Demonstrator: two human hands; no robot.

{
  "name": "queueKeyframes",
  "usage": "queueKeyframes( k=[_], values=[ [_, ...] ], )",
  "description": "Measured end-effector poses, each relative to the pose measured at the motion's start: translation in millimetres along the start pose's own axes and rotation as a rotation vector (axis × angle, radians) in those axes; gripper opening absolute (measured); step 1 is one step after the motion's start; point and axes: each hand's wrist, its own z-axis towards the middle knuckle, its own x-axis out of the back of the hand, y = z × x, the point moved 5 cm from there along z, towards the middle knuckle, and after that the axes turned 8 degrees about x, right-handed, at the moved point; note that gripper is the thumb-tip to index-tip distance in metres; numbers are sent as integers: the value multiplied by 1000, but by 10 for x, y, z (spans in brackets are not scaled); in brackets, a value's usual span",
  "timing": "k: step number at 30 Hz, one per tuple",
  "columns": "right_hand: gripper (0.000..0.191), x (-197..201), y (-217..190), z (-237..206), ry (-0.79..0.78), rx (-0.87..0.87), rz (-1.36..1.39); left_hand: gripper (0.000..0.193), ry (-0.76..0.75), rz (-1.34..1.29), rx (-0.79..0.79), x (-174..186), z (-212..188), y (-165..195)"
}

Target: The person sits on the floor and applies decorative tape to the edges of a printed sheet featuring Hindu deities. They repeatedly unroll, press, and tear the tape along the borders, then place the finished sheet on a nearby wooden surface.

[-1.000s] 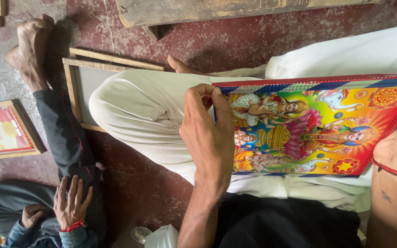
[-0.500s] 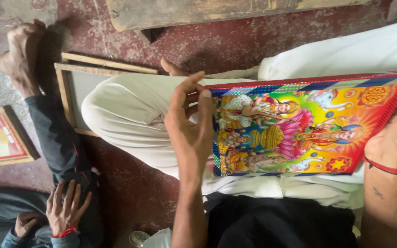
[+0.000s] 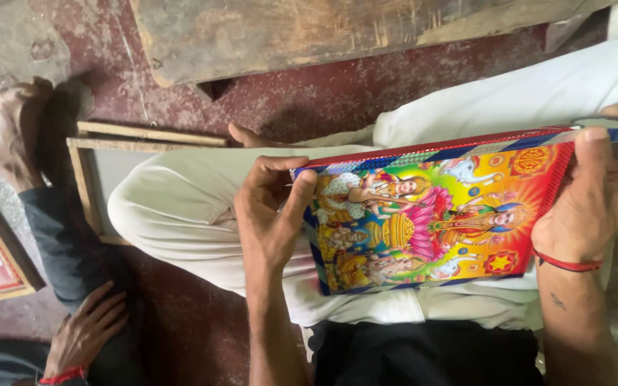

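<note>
While a red, worn floor (image 3: 202, 329) fills the background, a colourful religious picture (image 3: 430, 214) is laid across a lap in white trousers (image 3: 180, 207) and is gripped at both ends. Its left edge is pinched by the left hand (image 3: 270, 214), and its right edge is clasped by the right hand (image 3: 591, 207). An empty wooden frame (image 3: 84, 182) and a co-worker's hand (image 3: 84, 332) are seen further left.

We hold a bright printed picture (image 3: 438, 214) flat across our lap, its long side running left to right. It shows colourful figures on an orange-yellow ground, red-edged.
</note>
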Motion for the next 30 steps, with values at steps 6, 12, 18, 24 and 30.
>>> queueKeyframes(
  k=[6,12,18,24,30],
  values=[
    [23,-153,-182,6,-28,33,-100,16,-6,-63,28,4,-26,-63],
    [24,-209,-247,0,1,43,-143,14,-23,-87,-15,22,-36,-85],
    [28,-150,-196,-48,-18,82,-182,15,-47,-83,-35,36,-7,-129],
    [27,-151,-60,-120,-60,74,-32,17,-84,-124,14,132,-25,-198],
    [27,-117,-146,-95,-48,87,-158,13,-52,-139,-5,94,-54,-179]
  ],
)
